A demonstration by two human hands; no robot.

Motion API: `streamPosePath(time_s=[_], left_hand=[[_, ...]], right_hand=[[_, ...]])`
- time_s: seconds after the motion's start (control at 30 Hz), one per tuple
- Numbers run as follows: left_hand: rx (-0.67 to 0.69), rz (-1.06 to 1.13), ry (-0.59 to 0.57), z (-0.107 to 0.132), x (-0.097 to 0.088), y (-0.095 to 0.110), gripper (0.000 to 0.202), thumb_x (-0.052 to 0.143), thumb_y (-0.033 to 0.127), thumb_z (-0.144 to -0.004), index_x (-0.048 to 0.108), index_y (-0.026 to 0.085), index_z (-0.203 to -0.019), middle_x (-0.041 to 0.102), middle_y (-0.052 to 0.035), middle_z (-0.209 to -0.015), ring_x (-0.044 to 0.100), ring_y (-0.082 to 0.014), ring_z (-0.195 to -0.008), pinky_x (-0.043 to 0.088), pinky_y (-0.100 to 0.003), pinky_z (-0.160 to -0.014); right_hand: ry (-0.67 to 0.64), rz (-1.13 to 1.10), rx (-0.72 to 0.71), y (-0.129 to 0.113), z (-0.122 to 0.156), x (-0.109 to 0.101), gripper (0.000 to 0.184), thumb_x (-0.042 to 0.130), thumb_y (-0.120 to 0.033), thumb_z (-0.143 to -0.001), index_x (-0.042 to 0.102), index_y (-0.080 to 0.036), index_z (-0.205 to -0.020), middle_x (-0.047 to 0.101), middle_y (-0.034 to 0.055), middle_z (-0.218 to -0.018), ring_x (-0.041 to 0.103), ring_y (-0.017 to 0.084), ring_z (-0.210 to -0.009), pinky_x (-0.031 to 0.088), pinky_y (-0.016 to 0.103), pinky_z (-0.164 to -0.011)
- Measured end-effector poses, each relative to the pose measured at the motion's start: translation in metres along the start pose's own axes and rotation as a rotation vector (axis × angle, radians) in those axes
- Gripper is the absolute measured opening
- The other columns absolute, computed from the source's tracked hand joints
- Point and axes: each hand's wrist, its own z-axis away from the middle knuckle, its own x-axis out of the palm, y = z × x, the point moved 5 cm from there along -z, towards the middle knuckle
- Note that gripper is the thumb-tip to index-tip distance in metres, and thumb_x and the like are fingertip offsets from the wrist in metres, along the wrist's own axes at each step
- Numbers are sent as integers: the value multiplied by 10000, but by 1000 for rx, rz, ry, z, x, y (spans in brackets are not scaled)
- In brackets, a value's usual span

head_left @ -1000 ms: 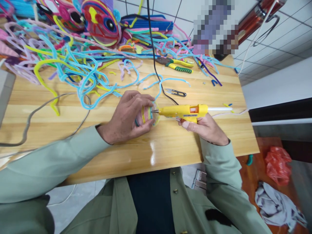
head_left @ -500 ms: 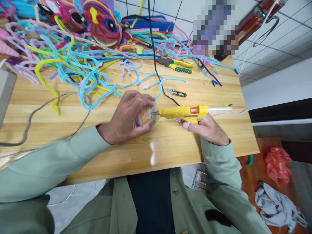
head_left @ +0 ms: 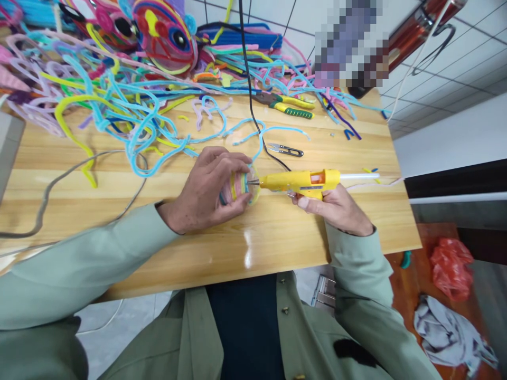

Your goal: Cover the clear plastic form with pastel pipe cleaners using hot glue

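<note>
My left hand [head_left: 216, 187] is closed around a small rounded piece wrapped in striped pipe cleaners [head_left: 238, 187], with pink, yellow and blue bands showing; the fingers hide much of it. A light-blue pipe cleaner [head_left: 260, 145] trails from its far side. In my right hand [head_left: 336, 208] is a yellow glue gun [head_left: 299, 181], gripped by the handle, a white glue stick [head_left: 360, 176] jutting from its back. The metal nozzle [head_left: 253, 182] points left and meets the striped piece at its right side; whether glue is flowing I cannot tell.
Beyond my hands lie small thread snips [head_left: 285, 150] and green-yellow pliers [head_left: 285, 104]. Tangled pipe cleaners [head_left: 146, 126] cover the far left, below a colourful decorated figure [head_left: 164, 37]. A black cord [head_left: 249, 79] crosses the table. A grey cable [head_left: 47, 195] curves at left.
The glue gun has shifted very slightly to the right. My left hand and the striped piece stay in place.
</note>
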Motion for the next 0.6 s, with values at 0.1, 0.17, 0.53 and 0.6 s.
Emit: streamPosePath(time_s=[0.1,0.17,0.53,0.6], left_hand=[[-7,-10,-20,0,0,0,316,737,345,-1043,558,291,-1298,789,-87,-1392,728,-319,-1190,607,-586,-1049],[11,-10,-12,0,0,0,334,747,350,-1042,551,295,-1308,788,-91,-1391,725,-311,-1185,611,-577,-1042],[12,6,4,1,1,0,359,772,335,-1026,561,281,-1311,797,-95,-1379,724,-310,-1148,606,-573,-1026],[0,2,-12,0,1,0,346,771,345,-1028,572,285,-1305,797,-94,-1386,732,-320,-1164,596,-578,-1043]], right_hand=[[-17,-15,-3,0,0,1,355,842,-577,-999,843,-235,-1093,832,36,-1008,757,207,-897,625,329,-819],[-25,-26,-5,-1,0,2,336,850,-565,-996,842,-238,-1073,827,29,-995,758,201,-895,624,322,-826],[-38,-18,-9,-3,0,3,336,834,-564,-1010,839,-234,-1073,818,28,-996,732,192,-868,598,313,-808],[-46,-19,-28,-5,-2,3,323,833,-547,-1016,833,-227,-1061,817,29,-1005,732,188,-880,594,309,-819]])
